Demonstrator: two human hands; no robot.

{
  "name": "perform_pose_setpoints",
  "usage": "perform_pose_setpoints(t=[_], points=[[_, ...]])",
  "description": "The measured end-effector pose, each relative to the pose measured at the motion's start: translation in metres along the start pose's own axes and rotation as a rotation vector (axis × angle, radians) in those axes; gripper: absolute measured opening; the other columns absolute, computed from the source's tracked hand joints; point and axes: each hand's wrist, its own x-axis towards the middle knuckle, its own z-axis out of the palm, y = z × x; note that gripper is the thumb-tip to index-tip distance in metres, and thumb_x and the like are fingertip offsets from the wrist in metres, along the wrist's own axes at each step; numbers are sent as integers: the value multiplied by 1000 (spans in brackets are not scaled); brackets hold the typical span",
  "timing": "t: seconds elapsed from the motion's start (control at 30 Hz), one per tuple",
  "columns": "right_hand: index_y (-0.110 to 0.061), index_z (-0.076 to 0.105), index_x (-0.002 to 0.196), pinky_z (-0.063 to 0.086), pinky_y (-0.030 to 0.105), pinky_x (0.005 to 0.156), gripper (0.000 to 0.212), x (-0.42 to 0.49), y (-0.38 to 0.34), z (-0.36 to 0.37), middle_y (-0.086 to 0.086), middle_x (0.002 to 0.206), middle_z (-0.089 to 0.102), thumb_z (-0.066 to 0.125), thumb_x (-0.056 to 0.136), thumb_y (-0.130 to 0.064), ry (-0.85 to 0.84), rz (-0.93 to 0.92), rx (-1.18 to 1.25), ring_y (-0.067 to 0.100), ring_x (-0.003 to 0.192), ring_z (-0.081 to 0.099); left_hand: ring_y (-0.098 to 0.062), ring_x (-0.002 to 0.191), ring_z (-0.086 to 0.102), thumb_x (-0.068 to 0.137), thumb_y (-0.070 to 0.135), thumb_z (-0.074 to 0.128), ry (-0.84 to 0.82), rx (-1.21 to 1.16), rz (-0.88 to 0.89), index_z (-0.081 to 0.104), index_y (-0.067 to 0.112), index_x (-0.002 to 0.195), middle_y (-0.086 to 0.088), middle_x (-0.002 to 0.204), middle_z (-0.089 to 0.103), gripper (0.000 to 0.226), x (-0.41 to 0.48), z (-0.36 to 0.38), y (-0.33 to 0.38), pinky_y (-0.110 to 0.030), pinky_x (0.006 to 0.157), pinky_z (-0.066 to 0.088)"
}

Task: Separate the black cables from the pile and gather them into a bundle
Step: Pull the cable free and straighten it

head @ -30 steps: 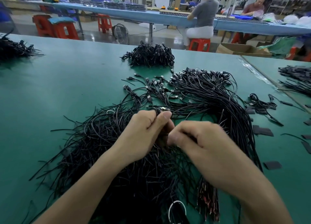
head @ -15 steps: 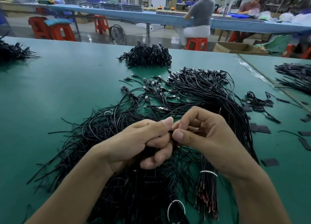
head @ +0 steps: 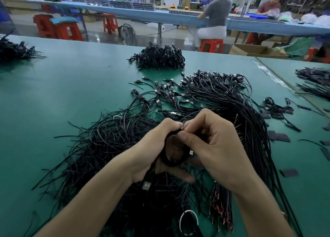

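Cable coil (head: 171, 163) gripped by left hand (head: 151, 152) and right hand (head: 219, 147), above pile (head: 107, 144)

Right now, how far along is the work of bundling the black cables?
Done, it seems: a heap of coiled bundles lies farther back. In hand: the left hand and right hand grip one coil of black cable. Left: the large loose pile and the spread cables beyond, so most remains.

No lettering, label, brand or number can be read on the black cables (head: 223, 101) or anywhere else.
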Motion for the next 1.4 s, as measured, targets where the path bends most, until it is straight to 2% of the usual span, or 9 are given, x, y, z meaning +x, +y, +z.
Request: perform_pose_setpoints(t=[0.07,0.17,0.3,0.4,0.57,0.77,1.17,1.3,1.4], points=[[-26,58,79,56,39,45,18,0,2,-1,5,73,70,73,85,-20,6,-9,-3,20,51,66,-19,51,65,101,48,26,-64,-24,-61,72,9,83,-13,69,69,62,-4,0,-3,-24,42,51],[-25,62,77,57,37,57,20,2,7,-3,-1,72,70,77,84,-15,43,-17,-104,15,60,68,-8,26,35,101,53,26,90,169,-48,66,16,52,-1,42,52,74,0,-2,-11,-11,31,25],[-33,65,84,53,17,63,12,5,20,-9,-15,80,71,62,89,-44,168,106,-195,4,71,67,-8,32,30,101,53,39,286,195,97,69,23,67,4,47,46,54,4,-13,-12,-16,30,24],[-32,61,83,49,12,55,19,3,34,-12,-11,73,68,55,94,-46,120,276,-293,3,64,65,-7,35,30,98,54,44,391,90,238,64,24,62,6,47,42,51,5,-21,-9,-18,31,27],[-29,63,85,58,35,75,18,-2,51,14,-11,81,64,70,88,-45,-212,443,-645,8,76,63,-7,39,32,88,59,51,483,-34,377,53,26,52,6,49,42,49,7,-21,-10,-17,35,31],[-27,64,84,57,39,76,21,-3,50,22,-8,85,61,69,88,-46,-195,469,-741,16,82,63,-10,42,43,89,57,55,495,-34,405,58,24,54,1,57,54,48,7,-24,-10,-20,36,34],[-27,67,92,49,30,66,15,-4,42,11,-9,85,62,59,97,-39,-268,424,-819,14,80,62,-6,38,23,100,58,32,497,-176,384,53,24,58,9,50,30,58,9,-23,-10,-18,32,26],[-26,68,97,53,32,72,15,-5,40,15,-7,95,63,55,99,-32,-303,394,-859,16,86,64,-5,41,24,95,62,34,441,-142,397,60,17,74,10,53,30,56,10,-23,-11,-17,35,27],[-26,67,96,50,29,70,15,-4,38,15,-8,97,61,53,100,-29,-293,365,-868,14,85,61,-6,43,25,91,63,41,421,-116,432,61,23,64,10,53,31,52,9,-22,-11,-16,37,28]])
